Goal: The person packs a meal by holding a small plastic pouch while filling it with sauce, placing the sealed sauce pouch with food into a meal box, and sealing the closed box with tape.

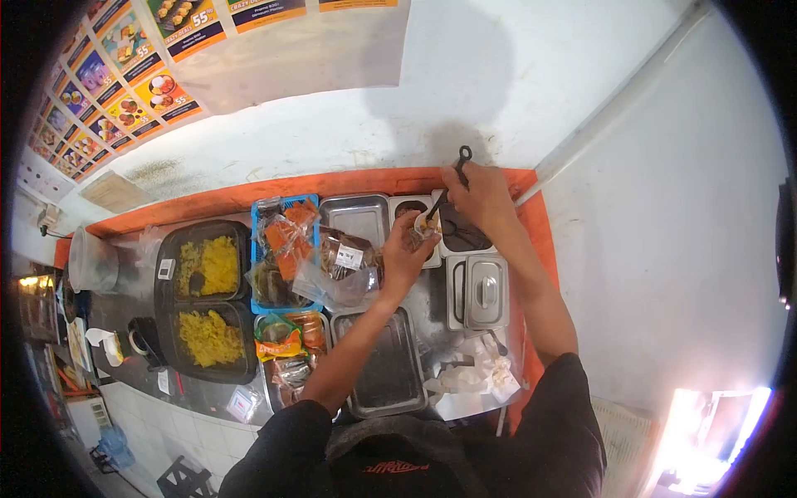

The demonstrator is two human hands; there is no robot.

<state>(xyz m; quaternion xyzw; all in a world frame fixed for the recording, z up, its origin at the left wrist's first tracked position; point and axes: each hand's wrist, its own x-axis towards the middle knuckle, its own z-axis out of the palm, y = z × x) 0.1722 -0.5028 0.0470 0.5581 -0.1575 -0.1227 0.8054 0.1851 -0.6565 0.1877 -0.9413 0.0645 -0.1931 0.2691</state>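
1. The left hand (407, 249) has its fingers bent around a small cup (427, 226), over the metal containers at the back of the bench (431, 336). The fingers of the right hand (483, 197) are closed on the handle of a black utensil (437, 204); its lower end is at the cup.
2. In my judgement, the cup could tip or slip if the utensil presses on its rim, because it seems light.
3. Some food might drip into the dark container (469, 252) beside it, if the utensil is turned too early. What it carries, I cannot tell.
4. The left forearm is near the loose plastic wrap (336, 286); a sleeve or wrist could drag it.
5. On the wall posters (166, 91), "55" and "Promo" can be read. The white label (349, 256) and the orange shirt lettering (396, 468) are not clear to me.
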